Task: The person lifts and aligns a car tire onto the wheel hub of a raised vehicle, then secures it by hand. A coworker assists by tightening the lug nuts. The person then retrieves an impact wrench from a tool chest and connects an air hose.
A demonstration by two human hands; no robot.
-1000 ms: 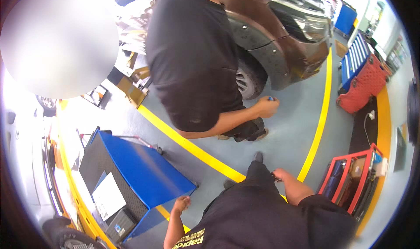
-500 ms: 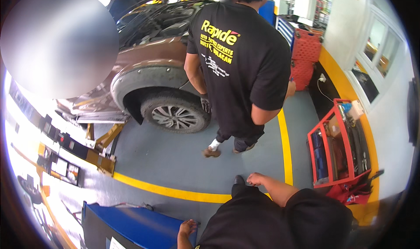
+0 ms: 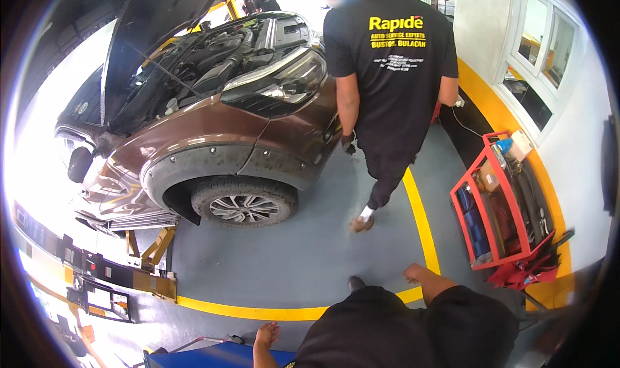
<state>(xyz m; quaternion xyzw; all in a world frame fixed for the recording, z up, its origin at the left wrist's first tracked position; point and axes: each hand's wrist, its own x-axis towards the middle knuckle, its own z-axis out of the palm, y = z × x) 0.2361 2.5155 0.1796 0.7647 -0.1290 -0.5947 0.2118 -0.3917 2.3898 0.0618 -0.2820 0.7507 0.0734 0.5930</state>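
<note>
My left hand (image 3: 267, 334) hangs low by my side with loosely bent fingers and nothing in it. It is nearest a blue flat-topped thing (image 3: 216, 356) at the lower edge. My right hand (image 3: 413, 273) is held out above the floor, its fingers slightly curled and no object visible in them. Ahead stands a brown car (image 3: 213, 126) with its hood raised and engine bay exposed; its front wheel (image 3: 245, 208) faces me. A person in a black shirt (image 3: 400, 64) walks ahead beside the car's front, seen from behind, a dark glove on their left hand.
A red metal rack (image 3: 478, 222) holding boxes and parts stands along the right wall, with red cloth at its foot. Yellow lines (image 3: 258, 312) mark the grey floor. A yellow lift arm (image 3: 158, 245) reaches under the car. Another person (image 3: 266, 1) is far back.
The view has shifted, so more of the car shows. The person ahead has stepped farther away. My arms have swung slightly, and the blue flat-topped thing has slipped toward the lower edge.
</note>
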